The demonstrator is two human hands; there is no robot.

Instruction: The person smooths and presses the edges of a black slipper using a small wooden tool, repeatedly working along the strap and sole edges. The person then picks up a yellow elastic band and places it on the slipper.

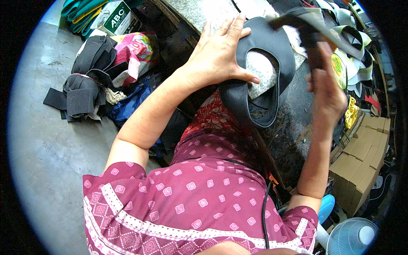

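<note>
A black, smooth piece with a curved opening (287, 63), looking like a shoe upper, lies over a pale speckled slab (260, 70). My left hand (219, 57) rests on its left side, fingers stretched out and spread, the thumb reaching across into the opening. To the right, my right hand (327, 91) is raised and smeared by motion. Its fingers are closed round what appears to be a hammer (308, 32), whose dark, blurred head hangs over the upper right edge of the black piece.
Rolled black fabric strips (85, 95) and a colourful bag (135, 49) lie at the left. Pale curved pieces (359, 55) crowd the right side. Stacked brown cardboard (361, 157) and a blue fan (352, 238) stand at lower right. A dark worktop (293, 123) borders my lap.
</note>
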